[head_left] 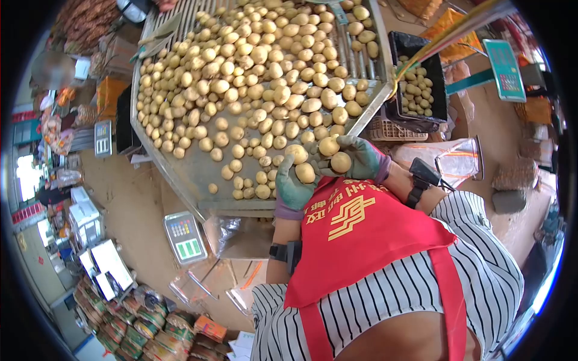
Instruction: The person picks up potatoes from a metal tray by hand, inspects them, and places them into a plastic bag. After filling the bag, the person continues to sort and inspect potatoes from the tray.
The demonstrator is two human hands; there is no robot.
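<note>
Metal shows at the near left of our table, while loose potatoes cover most of the rest. Beside its right edge, our black crate holds a much smaller load, so the bulk lies outside it. At the table's near edge, our gloved left hand curls round two potatoes and our right hand grips two more: only four are lifted.
</note>
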